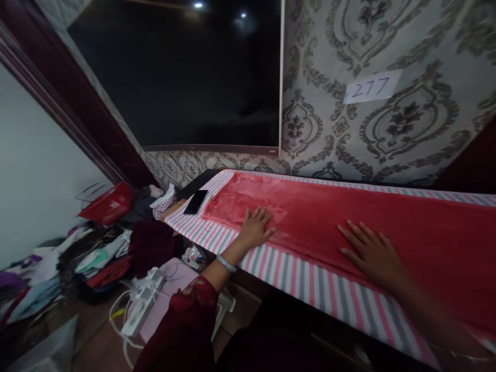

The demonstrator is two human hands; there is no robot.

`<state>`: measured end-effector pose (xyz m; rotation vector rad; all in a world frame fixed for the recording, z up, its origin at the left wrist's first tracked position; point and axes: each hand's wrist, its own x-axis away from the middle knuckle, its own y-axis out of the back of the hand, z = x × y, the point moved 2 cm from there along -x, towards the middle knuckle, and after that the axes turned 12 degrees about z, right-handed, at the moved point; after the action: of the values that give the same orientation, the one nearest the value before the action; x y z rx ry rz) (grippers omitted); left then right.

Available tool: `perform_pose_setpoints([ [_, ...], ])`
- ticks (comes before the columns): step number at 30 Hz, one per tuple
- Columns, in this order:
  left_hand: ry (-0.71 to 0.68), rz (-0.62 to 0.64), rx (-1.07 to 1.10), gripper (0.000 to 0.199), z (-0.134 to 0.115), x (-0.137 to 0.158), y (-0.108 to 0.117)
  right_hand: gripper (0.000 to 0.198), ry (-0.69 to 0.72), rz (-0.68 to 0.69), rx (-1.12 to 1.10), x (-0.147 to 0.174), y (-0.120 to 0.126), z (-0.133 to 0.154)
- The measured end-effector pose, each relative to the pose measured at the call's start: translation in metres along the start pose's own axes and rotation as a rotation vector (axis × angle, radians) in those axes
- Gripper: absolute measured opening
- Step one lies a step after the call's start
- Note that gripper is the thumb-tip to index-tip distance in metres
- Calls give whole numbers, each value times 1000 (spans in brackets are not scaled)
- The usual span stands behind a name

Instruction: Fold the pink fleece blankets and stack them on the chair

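Note:
A long red plush cloth [318, 206], perhaps a blanket or towel, lies spread flat over a striped pink, grey and white sheet [294, 268]. My left hand [256, 227] rests palm down near the cloth's front left edge, fingers spread. Further right, my right hand [372, 253] also lies flat on the red cloth with its fingers apart. Neither hand grips anything. To the left of the red cloth, a black phone [196, 202] sits on the striped sheet. The cloth's right end runs out of view.
A large dark television [186, 77] hangs on the patterned wall, beside a paper marked 277 [372, 87]. On the left floor are piled clothes [104, 258], a red basket [110, 202] and a white power strip [143, 305] with cables.

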<state>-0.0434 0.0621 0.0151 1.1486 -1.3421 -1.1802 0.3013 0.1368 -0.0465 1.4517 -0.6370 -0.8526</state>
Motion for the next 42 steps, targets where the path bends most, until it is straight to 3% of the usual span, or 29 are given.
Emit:
perform_pose_setpoints([
  [7, 500, -32, 50, 64, 81, 32, 4, 73, 9, -12, 7, -1, -6, -4],
  [15, 711, -246, 171, 57, 141, 67, 14, 74, 6, -42, 7, -2, -12, -5],
  [21, 839, -92, 290, 44, 187, 50, 37, 73, 5, -32, 12, -2, -11, -5],
  [27, 893, -58, 277, 33, 191, 40, 39, 72, -2, -42, -13, 0, -7, -2],
  [34, 911, -6, 267, 39, 187, 41, 45, 71, 6, -51, -49, 0, -12, -3],
  [42, 815, 104, 323, 39, 208, -22, 78, 68, 47, -103, -51, 0, -25, -10],
])
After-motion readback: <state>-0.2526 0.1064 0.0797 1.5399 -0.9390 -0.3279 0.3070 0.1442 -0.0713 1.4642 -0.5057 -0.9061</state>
